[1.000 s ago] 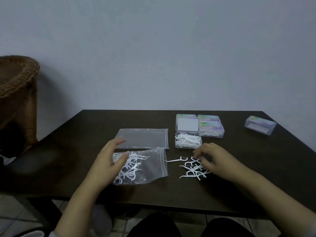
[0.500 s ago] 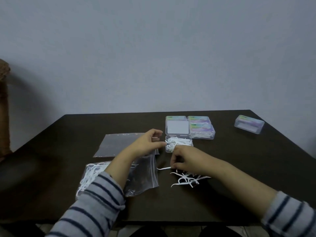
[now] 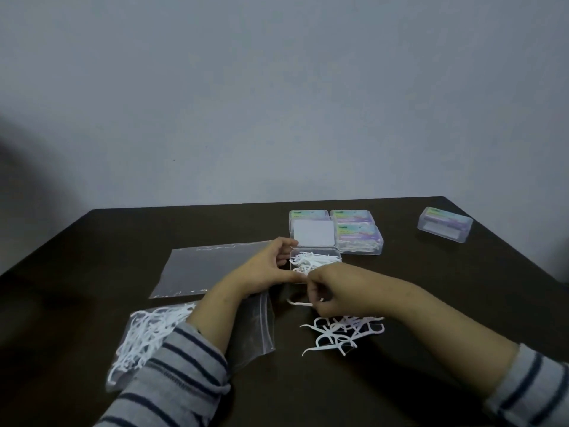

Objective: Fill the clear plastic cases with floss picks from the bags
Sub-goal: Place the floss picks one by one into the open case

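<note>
An open clear case holding white floss picks sits mid-table, its lid folded back. My left hand grips the case's left side, thumb and fingers curled round its edge. My right hand hovers just in front of the case and pinches a single floss pick. A loose pile of floss picks lies under my right wrist. A zip bag with floss picks lies under my left forearm.
An empty flat zip bag lies left of the case. Two closed filled cases stand behind the open one, and another closed case sits near the far right corner. The dark table's front edge is close to me.
My left hand left the bag and took hold of the open case's left side. My right hand picked a floss pick from the pile and lifted it toward the case. The view shifted right.
</note>
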